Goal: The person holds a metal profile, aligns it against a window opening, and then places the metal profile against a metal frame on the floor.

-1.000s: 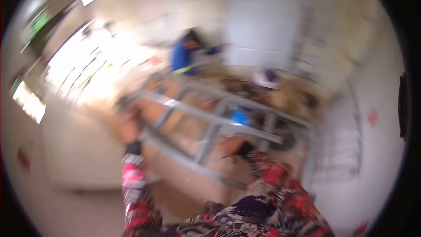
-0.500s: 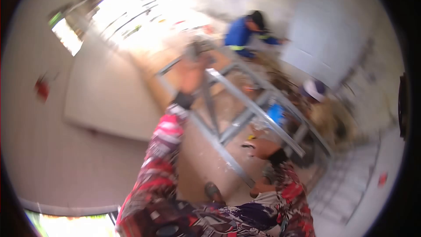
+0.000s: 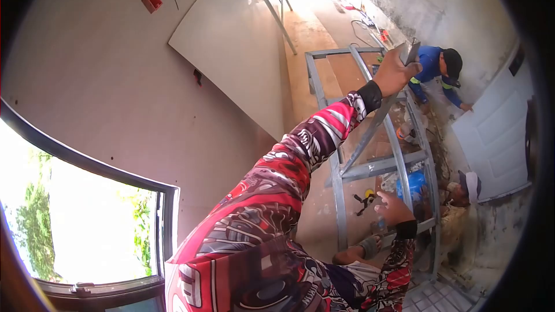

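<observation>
My left hand [image 3: 395, 74] reaches far forward and grips the upper end of a grey metal channel [image 3: 370, 133]. The channel slants down from my fist across a grey metal frame [image 3: 340, 214] of long bars and crosspieces. Nearer to my body, my right hand [image 3: 395, 209] hovers by the frame's lower part, fingers apart, with nothing seen in it. A small black and yellow item [image 3: 364, 199], its kind unclear, shows just left of those fingers.
A person in blue [image 3: 430, 63] crouches at a white panelled door [image 3: 497, 133]. Another person in a cap [image 3: 471, 186] is low at right. A blue container [image 3: 411, 185] shows through the frame. A large board [image 3: 237, 46] leans on the left wall, above a window [image 3: 87, 219].
My view has swung left, so the frame and both people now appear farther right. My left hand still grips the channel. The blur has cleared.
</observation>
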The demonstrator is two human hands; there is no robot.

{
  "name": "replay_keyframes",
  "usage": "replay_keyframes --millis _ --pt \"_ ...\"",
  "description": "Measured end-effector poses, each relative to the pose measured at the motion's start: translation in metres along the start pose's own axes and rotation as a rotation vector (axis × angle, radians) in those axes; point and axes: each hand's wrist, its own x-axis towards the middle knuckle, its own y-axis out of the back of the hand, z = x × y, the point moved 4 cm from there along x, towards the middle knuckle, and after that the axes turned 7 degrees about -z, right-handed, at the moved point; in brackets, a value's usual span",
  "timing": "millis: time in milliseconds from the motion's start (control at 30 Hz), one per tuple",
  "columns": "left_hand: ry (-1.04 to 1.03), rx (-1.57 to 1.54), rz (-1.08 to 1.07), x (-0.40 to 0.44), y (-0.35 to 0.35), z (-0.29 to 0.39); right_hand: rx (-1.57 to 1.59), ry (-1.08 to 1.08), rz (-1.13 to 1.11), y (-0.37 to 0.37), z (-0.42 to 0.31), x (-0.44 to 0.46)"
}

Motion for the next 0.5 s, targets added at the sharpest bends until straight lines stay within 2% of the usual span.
replay_keyframes --millis 167,267,500 --pt "0.003 0.027 0.021 0.003 0.001 0.005 0.016 -0.049 -0.025 0.010 -0.014 -0.004" --pt "0.054 0.047 0.001 0.002 0.003 0.003 0.019 0.053 0.049 0.007 -0.012 0.001" --pt "0.071 0.097 -0.003 0.000 0.007 0.006 0.015 0.069 0.082 -0.002 0.004 0.005"
